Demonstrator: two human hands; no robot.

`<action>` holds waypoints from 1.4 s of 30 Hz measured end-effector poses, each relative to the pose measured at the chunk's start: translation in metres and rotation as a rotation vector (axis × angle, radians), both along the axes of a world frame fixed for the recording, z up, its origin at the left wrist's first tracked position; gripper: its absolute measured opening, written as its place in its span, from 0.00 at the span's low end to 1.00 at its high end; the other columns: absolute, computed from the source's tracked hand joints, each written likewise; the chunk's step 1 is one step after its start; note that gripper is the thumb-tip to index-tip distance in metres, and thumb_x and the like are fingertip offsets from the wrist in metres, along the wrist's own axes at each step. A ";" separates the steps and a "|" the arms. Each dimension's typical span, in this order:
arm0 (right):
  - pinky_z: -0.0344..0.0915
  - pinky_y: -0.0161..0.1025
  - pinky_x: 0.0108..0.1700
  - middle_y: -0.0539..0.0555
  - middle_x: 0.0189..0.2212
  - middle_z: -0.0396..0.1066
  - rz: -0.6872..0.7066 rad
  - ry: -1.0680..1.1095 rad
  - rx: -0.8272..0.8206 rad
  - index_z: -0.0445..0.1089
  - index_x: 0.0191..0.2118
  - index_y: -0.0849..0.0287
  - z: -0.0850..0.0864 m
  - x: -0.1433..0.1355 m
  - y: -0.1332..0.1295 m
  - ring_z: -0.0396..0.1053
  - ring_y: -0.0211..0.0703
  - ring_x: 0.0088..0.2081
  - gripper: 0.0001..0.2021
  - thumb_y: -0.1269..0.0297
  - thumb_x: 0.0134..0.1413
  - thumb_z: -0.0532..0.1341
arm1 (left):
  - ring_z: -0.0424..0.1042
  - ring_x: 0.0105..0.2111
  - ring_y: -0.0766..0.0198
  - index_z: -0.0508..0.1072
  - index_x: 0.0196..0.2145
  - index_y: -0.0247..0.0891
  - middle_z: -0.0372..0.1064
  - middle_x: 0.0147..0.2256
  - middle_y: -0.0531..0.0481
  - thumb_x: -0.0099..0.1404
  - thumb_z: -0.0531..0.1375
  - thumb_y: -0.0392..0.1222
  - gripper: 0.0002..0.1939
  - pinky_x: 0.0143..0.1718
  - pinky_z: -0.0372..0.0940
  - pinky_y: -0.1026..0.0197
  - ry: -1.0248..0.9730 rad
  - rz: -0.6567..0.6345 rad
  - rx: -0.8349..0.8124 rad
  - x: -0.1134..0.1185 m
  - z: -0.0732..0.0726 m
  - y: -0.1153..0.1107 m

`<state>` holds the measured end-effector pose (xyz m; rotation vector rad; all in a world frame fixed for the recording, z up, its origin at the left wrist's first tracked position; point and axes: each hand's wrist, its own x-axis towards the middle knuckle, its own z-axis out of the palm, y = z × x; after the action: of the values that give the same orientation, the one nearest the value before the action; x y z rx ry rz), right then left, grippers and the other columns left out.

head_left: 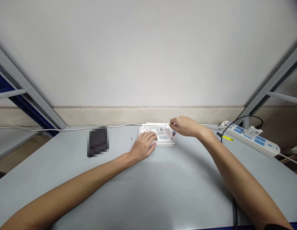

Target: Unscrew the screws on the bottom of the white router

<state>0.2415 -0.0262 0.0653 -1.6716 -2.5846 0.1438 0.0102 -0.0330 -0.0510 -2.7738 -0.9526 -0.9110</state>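
Note:
A white electronic device with a printed label and rows of small vent holes lies flat on the grey table, close to the wall. My left hand rests over its left part, fingers spread on the surface. At the device's right end, my right hand is closed around a small screwdriver, seen only in part below the fingers. The tool's tip points down at the right side of the device.
A blurred dark item lies at the left. A tiny dark piece is left of the device. At the right are a white power strip and a black cable with a yellow tag. Metal posts flank the table.

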 end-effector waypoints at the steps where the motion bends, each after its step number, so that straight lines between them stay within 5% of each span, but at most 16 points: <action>1: 0.53 0.36 0.30 0.54 0.28 0.76 0.007 0.019 -0.016 0.69 0.33 0.58 0.000 0.001 0.000 0.69 0.43 0.32 0.12 0.67 0.61 0.49 | 0.65 0.52 0.56 0.67 0.48 0.38 0.69 0.48 0.44 0.69 0.49 0.37 0.12 0.52 0.59 0.53 0.002 0.000 -0.002 0.000 0.000 0.000; 11: 0.55 0.34 0.31 0.50 0.29 0.77 0.048 0.070 -0.089 0.67 0.43 0.56 0.003 0.003 -0.002 0.69 0.43 0.35 0.11 0.71 0.56 0.52 | 0.66 0.51 0.56 0.67 0.48 0.38 0.69 0.48 0.44 0.69 0.49 0.37 0.12 0.52 0.59 0.53 0.009 0.005 0.002 0.000 0.000 0.000; 42: 0.56 0.35 0.32 0.51 0.28 0.77 0.025 0.103 -0.064 0.64 0.35 0.56 -0.001 0.004 0.002 0.71 0.44 0.36 0.06 0.68 0.60 0.50 | 0.65 0.51 0.56 0.67 0.47 0.38 0.69 0.48 0.44 0.69 0.50 0.37 0.11 0.52 0.59 0.53 -0.005 0.000 0.009 0.000 -0.003 0.001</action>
<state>0.2453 -0.0244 0.0642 -1.6071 -2.5510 0.3093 0.0103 -0.0316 -0.0536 -2.7655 -0.9465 -0.9199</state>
